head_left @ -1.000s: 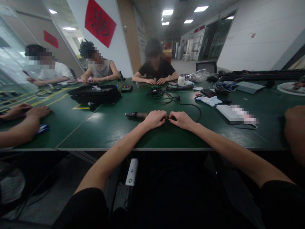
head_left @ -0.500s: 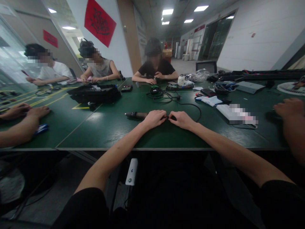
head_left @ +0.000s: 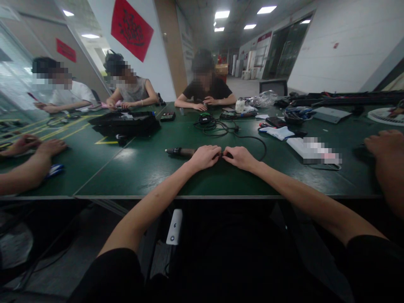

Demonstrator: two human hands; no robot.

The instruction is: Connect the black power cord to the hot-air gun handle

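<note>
My left fingers and right fingers pinched on small dark piece, low over green table, dark cylindrical tool with metal tip beside left hand, black looped cable beyond.

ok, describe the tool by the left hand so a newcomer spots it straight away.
On the green table, find the left hand. The tool shows just left of it: a dark cylinder, silvery tip pointing left. Its straight shape sets it apart from the looped cable behind.
</note>
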